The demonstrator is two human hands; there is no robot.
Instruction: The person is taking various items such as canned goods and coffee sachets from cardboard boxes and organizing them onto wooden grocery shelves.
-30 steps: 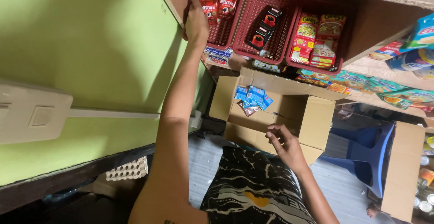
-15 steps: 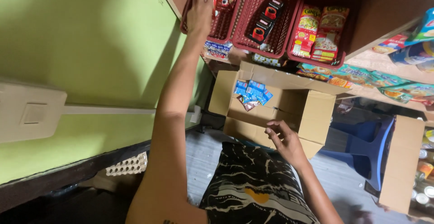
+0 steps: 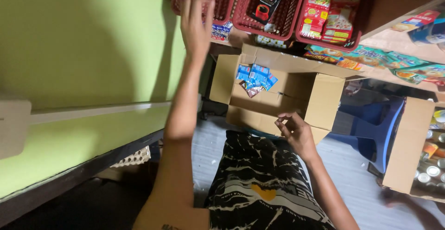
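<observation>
My left hand (image 3: pixel 196 23) is raised to the leftmost red plastic basket (image 3: pixel 222 0) on the shelf, fingers spread against its front; whether it holds a packet is hidden. My right hand (image 3: pixel 296 135) hovers low at the near flap of an open cardboard box (image 3: pixel 324 100) on my lap, fingers loosely curled, nothing visible in them. Inside the box lie several small blue sachets (image 3: pixel 255 77) in the far left corner.
Two more red baskets (image 3: pixel 278 26) hold dark sachets and colourful snack packets (image 3: pixel 331 12). A wooden shelf (image 3: pixel 394 40) on the right carries flat packets. A blue plastic stool (image 3: pixel 371 128) and a second carton (image 3: pixel 408 151) with cans stand at right. Green wall (image 3: pixel 92 49) on the left.
My view has tilted down and closer, so the baskets sit higher in frame. My left hand has stayed at the left basket, its fingers spreading. My right hand has barely moved.
</observation>
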